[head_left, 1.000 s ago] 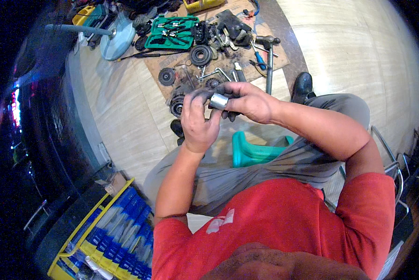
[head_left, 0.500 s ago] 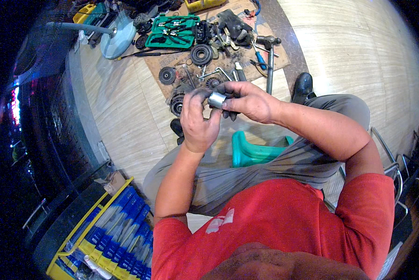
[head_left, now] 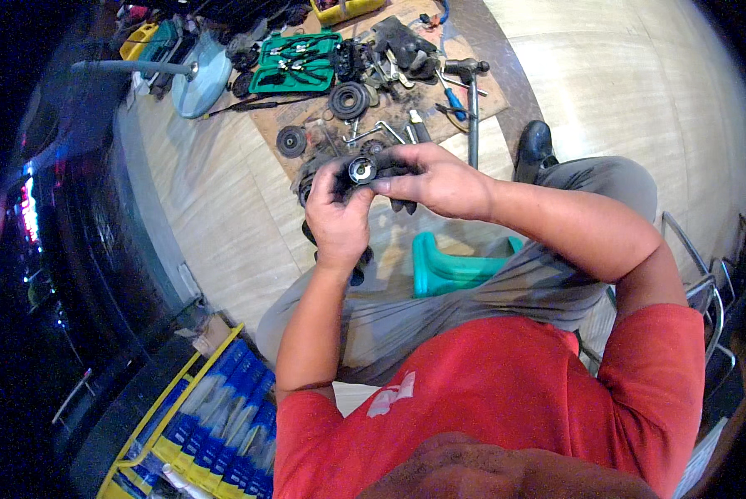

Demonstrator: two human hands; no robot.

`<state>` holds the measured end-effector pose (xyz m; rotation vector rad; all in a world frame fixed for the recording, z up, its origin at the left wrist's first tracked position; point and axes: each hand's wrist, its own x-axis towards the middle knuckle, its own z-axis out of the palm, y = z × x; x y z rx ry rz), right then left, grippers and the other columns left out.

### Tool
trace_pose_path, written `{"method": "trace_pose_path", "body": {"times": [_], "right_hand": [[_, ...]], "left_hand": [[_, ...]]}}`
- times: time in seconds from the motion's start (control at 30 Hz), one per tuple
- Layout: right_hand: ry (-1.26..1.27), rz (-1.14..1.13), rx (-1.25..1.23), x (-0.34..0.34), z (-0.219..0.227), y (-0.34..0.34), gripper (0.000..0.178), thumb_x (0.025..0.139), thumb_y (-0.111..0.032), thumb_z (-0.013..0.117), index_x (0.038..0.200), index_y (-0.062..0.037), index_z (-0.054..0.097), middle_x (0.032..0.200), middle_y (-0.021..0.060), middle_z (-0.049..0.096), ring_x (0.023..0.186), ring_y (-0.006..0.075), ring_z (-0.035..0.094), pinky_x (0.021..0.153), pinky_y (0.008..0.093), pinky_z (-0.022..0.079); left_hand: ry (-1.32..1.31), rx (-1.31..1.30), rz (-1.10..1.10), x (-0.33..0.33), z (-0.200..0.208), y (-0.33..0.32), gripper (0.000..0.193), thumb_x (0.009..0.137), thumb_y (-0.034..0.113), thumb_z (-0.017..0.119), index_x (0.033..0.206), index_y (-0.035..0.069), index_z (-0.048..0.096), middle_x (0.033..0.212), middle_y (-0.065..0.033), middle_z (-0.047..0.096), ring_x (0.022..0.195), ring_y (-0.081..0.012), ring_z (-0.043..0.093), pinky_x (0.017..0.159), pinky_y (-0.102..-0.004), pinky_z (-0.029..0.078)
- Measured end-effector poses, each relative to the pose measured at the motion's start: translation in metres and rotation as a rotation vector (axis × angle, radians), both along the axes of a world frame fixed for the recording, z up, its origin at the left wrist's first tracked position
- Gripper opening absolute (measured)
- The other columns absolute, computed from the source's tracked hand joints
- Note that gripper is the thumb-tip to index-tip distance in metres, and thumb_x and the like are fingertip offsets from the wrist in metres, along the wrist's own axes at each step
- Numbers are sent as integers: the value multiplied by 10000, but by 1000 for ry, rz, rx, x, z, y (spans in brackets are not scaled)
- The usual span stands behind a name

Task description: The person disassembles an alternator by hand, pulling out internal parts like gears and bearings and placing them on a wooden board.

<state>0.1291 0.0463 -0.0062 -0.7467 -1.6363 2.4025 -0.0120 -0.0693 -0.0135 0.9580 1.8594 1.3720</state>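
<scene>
A short silver metal cylinder is held between both hands, its round end turned up so that a dark ring and a pale centre show. My left hand has its thumb and fingers closed around the near left side. From the right, my right hand grips the cylinder with its thumb and blackened fingers. Behind the hands, a dark round machine part is partly hidden. A black grooved pulley and a larger black ring-shaped part lie just beyond.
A cardboard sheet carries a hammer, a blue-handled screwdriver, dark gloves and a green tool case. A blue-grey round base stands far left. A green plastic stool is below my arms; a yellow rack stands lower left.
Both hands have shifted slightly left. The cylinder has been turned from showing its shiny side to showing its round end, and my left fingers have closed in around it.
</scene>
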Motion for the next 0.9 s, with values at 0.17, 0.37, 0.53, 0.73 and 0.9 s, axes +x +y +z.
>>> {"method": "trace_pose_path", "body": {"times": [0.17, 0.37, 0.53, 0.73, 0.9], "right_hand": [[-1, 24, -54, 0, -1, -1, 292, 890, -207, 624, 1116, -22, 611, 797, -18, 584, 709, 55, 505, 629, 221, 419], [-42, 48, -5, 3, 2, 1, 269, 891, -204, 622, 1098, -33, 620, 777, -20, 583, 694, 53, 505, 611, 224, 418], [-33, 33, 6, 3, 2, 1, 262, 892, -206, 621, 1090, -36, 624, 770, -18, 585, 684, 56, 506, 604, 227, 417], [-78, 34, -31, 2, -1, 0, 254, 889, -199, 622, 1080, -32, 629, 772, -20, 584, 685, 59, 503, 607, 227, 414], [-91, 37, -21, 1, 1, 1, 256, 886, -192, 625, 1083, -29, 626, 771, -22, 578, 684, 60, 495, 604, 228, 409]], "left_hand": [[-143, -19, 10, 3, 7, 1, 311, 775, 17, 703, 1058, -12, 578, 968, -39, 619, 886, -123, 581, 801, -267, 471], [-185, 23, -15, 2, 5, 1, 306, 813, 77, 713, 1073, -13, 579, 965, -31, 624, 875, -118, 581, 795, -263, 471], [-148, -4, -38, 3, 6, 1, 341, 825, 18, 631, 1153, -34, 552, 1005, -48, 621, 897, -140, 587, 813, -280, 485], [-202, 5, -25, 4, 5, 1, 332, 824, 69, 702, 1117, -18, 573, 1013, -49, 628, 923, -134, 589, 842, -275, 470], [-164, -29, -28, 2, 2, 0, 339, 806, 39, 696, 1119, -15, 576, 1017, -59, 630, 927, -136, 591, 835, -280, 478]]}}
